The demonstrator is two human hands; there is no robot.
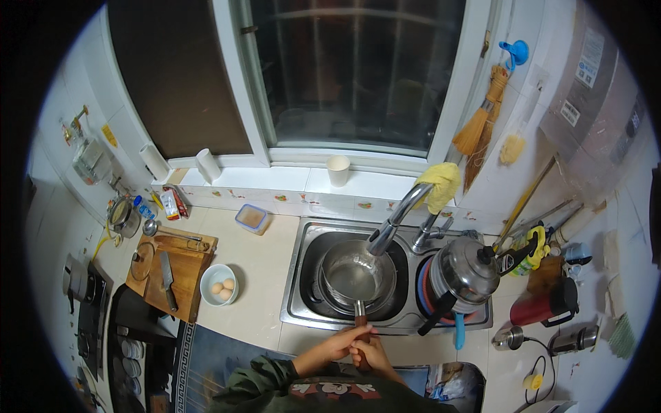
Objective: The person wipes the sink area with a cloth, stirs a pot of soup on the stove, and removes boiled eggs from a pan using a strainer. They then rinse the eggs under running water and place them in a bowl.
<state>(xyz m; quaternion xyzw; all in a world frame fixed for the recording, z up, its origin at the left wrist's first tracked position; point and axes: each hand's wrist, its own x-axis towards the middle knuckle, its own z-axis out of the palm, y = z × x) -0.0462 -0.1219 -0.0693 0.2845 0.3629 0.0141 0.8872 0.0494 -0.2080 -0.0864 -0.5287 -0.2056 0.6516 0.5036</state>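
Observation:
A steel saucepan [356,271] with a brown handle is in or just above the left basin of the steel sink [295,310], beneath the faucet [384,235]. Liquid appears to lie in the pan. My left hand [343,342] and my right hand [373,352] are both closed around the handle at the sink's front edge, close together. A yellow cloth [443,183] hangs over the faucet's neck. Left of the sink, a white bowl [209,295] holds several eggs [225,286].
A knife [168,279] lies on the wooden cutting board [191,268] at left. A lidded plastic container [251,218] stands behind. The right basin holds stacked cookware with a steel kettle [467,268]. A red jug [537,305] is at right, and a paper cup [338,171] on the sill.

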